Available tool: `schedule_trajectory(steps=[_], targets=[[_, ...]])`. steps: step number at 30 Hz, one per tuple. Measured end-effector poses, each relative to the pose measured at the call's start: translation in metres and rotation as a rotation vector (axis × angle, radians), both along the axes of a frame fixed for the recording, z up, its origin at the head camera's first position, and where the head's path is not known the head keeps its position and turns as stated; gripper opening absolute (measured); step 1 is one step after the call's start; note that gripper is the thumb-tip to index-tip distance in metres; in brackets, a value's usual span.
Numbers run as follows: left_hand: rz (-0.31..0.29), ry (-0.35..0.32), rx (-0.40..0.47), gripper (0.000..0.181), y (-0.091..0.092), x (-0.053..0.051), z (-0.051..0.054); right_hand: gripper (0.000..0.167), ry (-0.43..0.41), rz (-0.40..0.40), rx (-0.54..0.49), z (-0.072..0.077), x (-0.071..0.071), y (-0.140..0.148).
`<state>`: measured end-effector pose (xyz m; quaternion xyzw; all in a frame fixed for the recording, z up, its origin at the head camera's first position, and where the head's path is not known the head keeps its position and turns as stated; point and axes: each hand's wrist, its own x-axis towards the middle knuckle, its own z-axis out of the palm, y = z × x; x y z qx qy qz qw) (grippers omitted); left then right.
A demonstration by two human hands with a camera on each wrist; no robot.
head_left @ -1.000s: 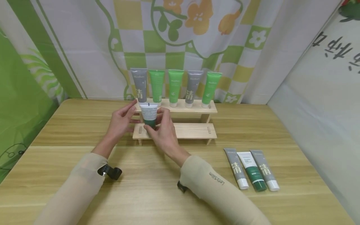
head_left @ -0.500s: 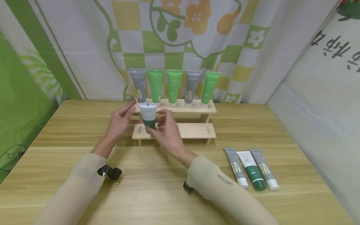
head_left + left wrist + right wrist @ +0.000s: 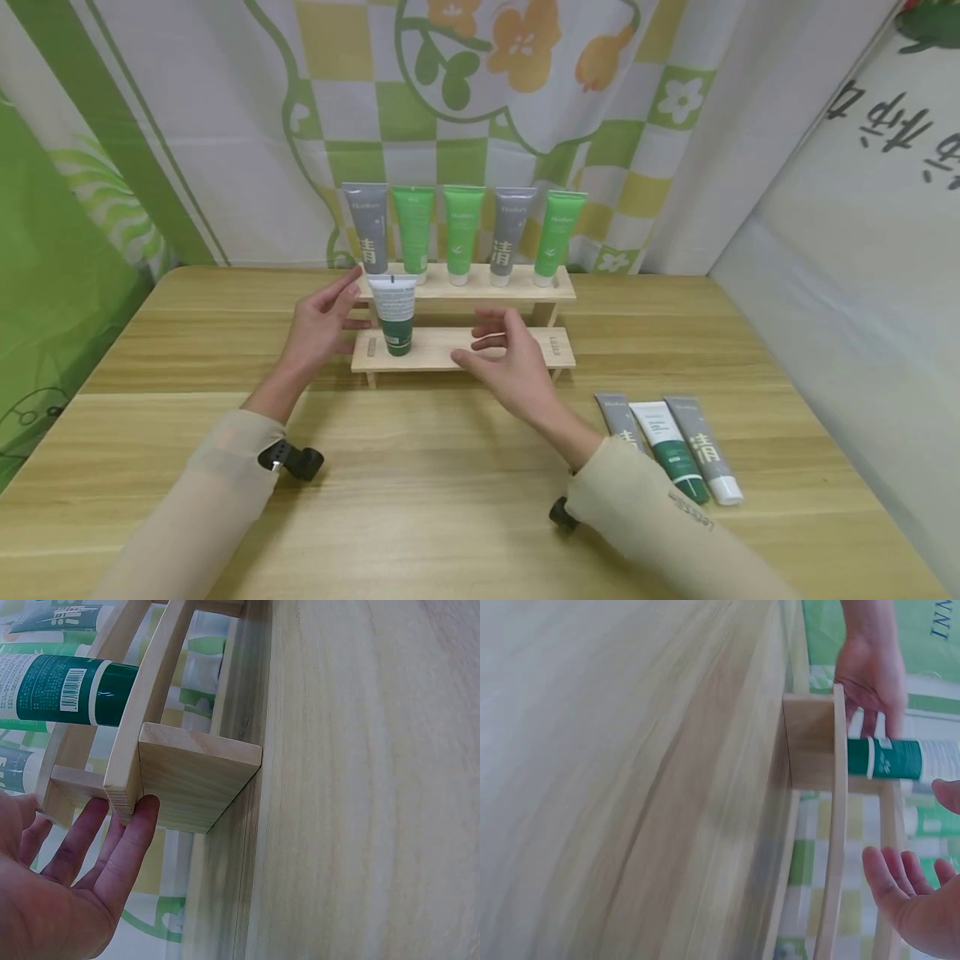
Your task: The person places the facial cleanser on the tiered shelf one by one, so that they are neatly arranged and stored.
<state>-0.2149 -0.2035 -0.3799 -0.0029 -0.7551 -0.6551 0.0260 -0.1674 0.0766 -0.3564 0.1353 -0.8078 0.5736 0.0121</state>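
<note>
A white and green tube (image 3: 395, 317) stands cap down at the left end of the lower tier of a two-tier wooden stand (image 3: 442, 360). My left hand (image 3: 318, 325) touches the stand's left end with extended fingers; in the left wrist view its fingertips rest on the wood beside the tube (image 3: 67, 688). To the right of the tube, my right hand (image 3: 517, 367) hovers over the lower tier, fingers relaxed and apart, holding nothing. The right wrist view shows a gap between the right hand (image 3: 926, 900) and the tube (image 3: 892, 758).
On the upper tier stand several tubes in a row, grey (image 3: 367, 227) and green (image 3: 462, 233). Two grey tubes (image 3: 705, 450) and a white and green one (image 3: 672, 450) lie on the table at right, partly behind my right sleeve. A patterned curtain (image 3: 420, 108) hangs behind.
My right hand has let go of the white and green tube and moved right, leaving it standing on the lower tier. The left hand stays at the stand's left end.
</note>
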Motion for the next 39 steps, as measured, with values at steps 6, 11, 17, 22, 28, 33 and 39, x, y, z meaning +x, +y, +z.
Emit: schedule_trajectory(steps=[6,11,17,22,28,33,39], targets=[[0.009,-0.006,-0.004,0.054,-0.003,0.001,-0.003,0.054,-0.052,0.007,-0.022,0.001,0.007,0.043],[0.015,-0.01,0.007,0.054,-0.003,0.003,-0.003,0.057,-0.097,0.009,0.027,0.003,0.011,0.084],[0.022,-0.015,-0.006,0.053,-0.002,0.002,-0.002,0.06,-0.135,0.002,0.156,0.01,0.026,0.141],[0.045,-0.028,-0.021,0.05,0.001,0.0,-0.001,0.056,-0.096,-0.014,0.256,0.008,0.041,0.193],[0.064,-0.034,-0.02,0.051,0.003,-0.001,0.002,0.049,-0.068,-0.093,0.315,-0.002,0.054,0.251],[0.075,-0.019,-0.03,0.057,0.004,-0.002,0.002,0.049,-0.111,-0.122,0.346,-0.007,0.063,0.281],[0.084,-0.012,-0.044,0.058,0.005,-0.003,0.001,0.053,-0.182,-0.125,0.41,-0.014,0.07,0.304]])
